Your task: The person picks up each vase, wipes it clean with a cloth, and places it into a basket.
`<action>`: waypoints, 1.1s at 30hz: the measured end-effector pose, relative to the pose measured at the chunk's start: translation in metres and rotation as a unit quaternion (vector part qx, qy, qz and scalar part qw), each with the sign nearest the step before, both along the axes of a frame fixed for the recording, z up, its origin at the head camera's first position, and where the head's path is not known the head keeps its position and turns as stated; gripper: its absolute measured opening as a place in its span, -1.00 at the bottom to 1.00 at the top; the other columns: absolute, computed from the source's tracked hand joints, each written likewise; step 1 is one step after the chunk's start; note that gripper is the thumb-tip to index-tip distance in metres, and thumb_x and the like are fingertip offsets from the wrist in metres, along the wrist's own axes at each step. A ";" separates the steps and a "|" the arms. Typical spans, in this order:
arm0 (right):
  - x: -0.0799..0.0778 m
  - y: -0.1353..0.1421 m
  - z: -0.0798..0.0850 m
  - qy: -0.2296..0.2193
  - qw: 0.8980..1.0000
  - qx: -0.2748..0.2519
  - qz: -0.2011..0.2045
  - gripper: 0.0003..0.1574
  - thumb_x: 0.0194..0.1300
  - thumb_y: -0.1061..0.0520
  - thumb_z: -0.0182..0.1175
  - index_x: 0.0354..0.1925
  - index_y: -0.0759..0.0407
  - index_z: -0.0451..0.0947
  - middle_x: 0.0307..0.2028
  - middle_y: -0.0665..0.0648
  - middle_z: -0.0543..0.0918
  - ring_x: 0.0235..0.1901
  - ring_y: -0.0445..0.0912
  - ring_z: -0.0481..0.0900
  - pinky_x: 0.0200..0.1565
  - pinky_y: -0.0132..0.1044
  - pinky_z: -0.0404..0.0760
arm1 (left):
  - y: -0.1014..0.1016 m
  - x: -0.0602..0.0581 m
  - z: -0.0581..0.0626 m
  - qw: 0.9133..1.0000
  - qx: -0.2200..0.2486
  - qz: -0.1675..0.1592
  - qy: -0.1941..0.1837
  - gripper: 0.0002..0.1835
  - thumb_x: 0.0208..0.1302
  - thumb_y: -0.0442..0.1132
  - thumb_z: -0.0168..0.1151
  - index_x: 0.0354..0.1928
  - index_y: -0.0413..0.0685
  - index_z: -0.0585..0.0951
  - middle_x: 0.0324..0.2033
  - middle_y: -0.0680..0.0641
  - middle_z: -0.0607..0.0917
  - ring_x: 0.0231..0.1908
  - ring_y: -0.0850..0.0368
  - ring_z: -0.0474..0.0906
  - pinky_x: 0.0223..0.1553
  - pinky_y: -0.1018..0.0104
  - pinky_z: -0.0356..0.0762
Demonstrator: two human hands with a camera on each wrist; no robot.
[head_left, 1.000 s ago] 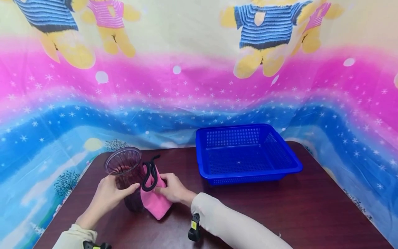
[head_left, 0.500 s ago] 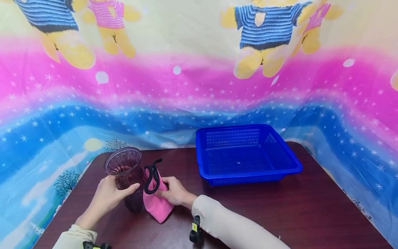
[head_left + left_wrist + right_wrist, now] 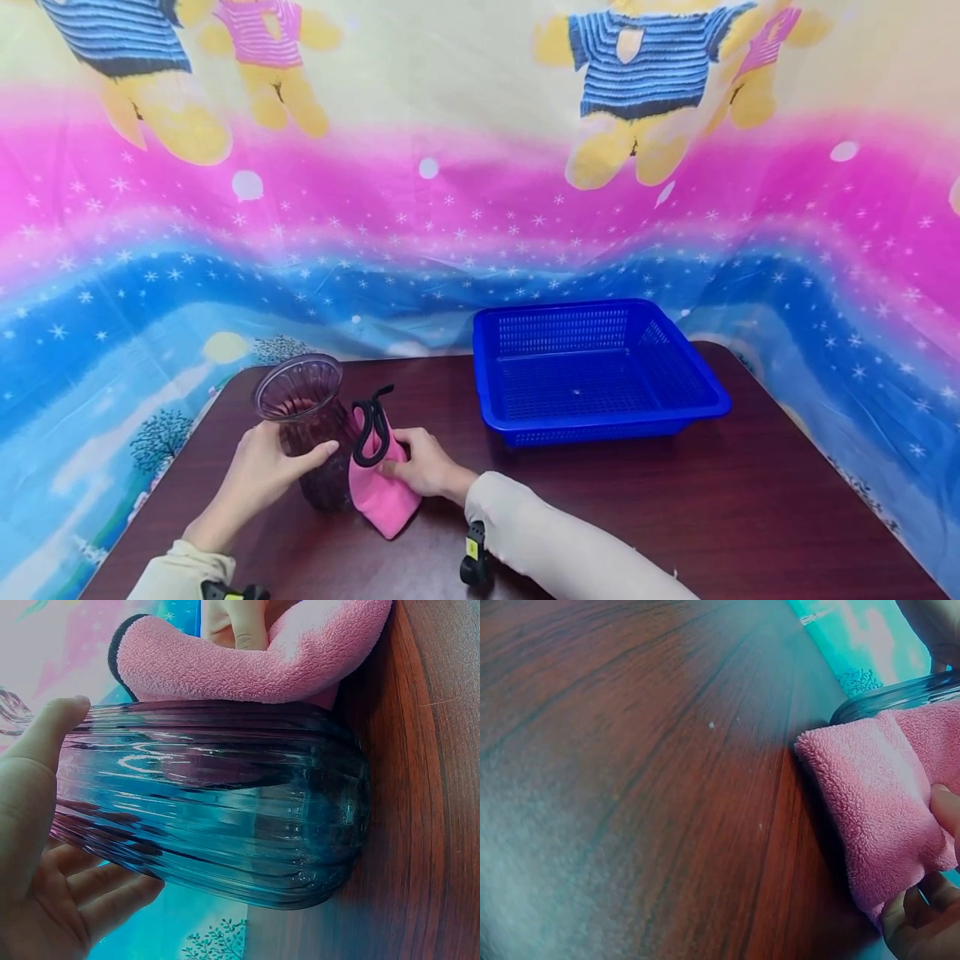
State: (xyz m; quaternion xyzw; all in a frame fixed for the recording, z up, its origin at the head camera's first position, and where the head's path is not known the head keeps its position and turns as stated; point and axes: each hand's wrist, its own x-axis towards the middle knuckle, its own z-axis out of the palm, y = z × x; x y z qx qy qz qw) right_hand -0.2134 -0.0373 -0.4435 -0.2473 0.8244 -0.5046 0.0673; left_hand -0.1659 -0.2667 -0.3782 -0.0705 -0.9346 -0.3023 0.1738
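Purple-tinted ribbed glass vase with a flared rim (image 3: 315,429), mouth upward, serves as landmark. Left hand (image 3: 262,462) grips it below the rim, thumb on the side toward the cloth, the other fingers round the opposite side, so the glass sits between them with its lower body uncovered. Close on the vase's right: folded pink fleecy cloth edged in black (image 3: 382,500), pinched in the right hand (image 3: 423,462), thumb over one face, fingers behind. A fold of it lies along the vase's wall in the left wrist view and seems to touch. Step in hand, by judgement: wiping the outside of the glass. Next move probably calls for a steady left grip, with the cloth pressed on and drawn along the ribs, or the vase turned to offer a fresh side. Base close to the dark red-brown wooden table (image 3: 750,500); whether it rests there or is lifted slightly, cannot tell. Blue perforated plastic basket (image 3: 600,423) stands well to the right of the vase and farther back.
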 end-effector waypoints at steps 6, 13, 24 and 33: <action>0.001 0.000 0.000 0.003 1.000 -0.004 0.000 -0.64 0.16 0.26 0.39 -0.03 0.15 0.71 -0.29 0.11 0.77 -0.39 -0.37 0.49 -0.30 -0.51 0.52 | 0.000 0.000 0.000 1.000 0.001 0.003 -0.004 -0.39 0.08 0.05 0.52 0.08 -0.16 0.59 -0.08 -0.37 0.75 -0.04 -0.35 0.68 -0.07 -0.23 0.59; 0.003 -0.001 -0.001 -0.012 1.000 -0.019 -0.009 -0.61 0.16 0.27 0.40 0.00 0.15 0.71 -0.26 0.12 0.78 -0.41 -0.36 0.53 -0.31 -0.50 0.55 | 0.000 0.000 0.000 1.000 0.001 0.005 -0.006 -0.39 0.09 0.05 0.52 0.09 -0.16 0.59 -0.08 -0.37 0.75 -0.03 -0.36 0.68 -0.06 -0.24 0.59; 0.003 -0.001 0.000 -0.006 1.000 -0.019 -0.017 -0.59 0.15 0.25 0.40 0.01 0.12 0.72 -0.19 0.11 0.79 -0.31 -0.35 0.55 -0.21 -0.50 0.55 | 0.000 0.000 0.000 1.000 0.002 0.002 -0.004 -0.38 0.08 0.05 0.52 0.10 -0.16 0.58 -0.06 -0.37 0.75 -0.02 -0.36 0.67 -0.06 -0.25 0.58; 0.004 -0.002 0.003 -0.012 1.000 -0.021 -0.017 -0.62 0.15 0.26 0.38 -0.01 0.12 0.72 -0.19 0.12 0.80 -0.33 -0.35 0.55 -0.24 -0.50 0.56 | 0.000 0.000 0.000 1.000 0.001 0.003 -0.004 -0.36 0.09 0.05 0.52 0.11 -0.17 0.57 -0.05 -0.39 0.74 -0.01 -0.39 0.66 -0.05 -0.26 0.58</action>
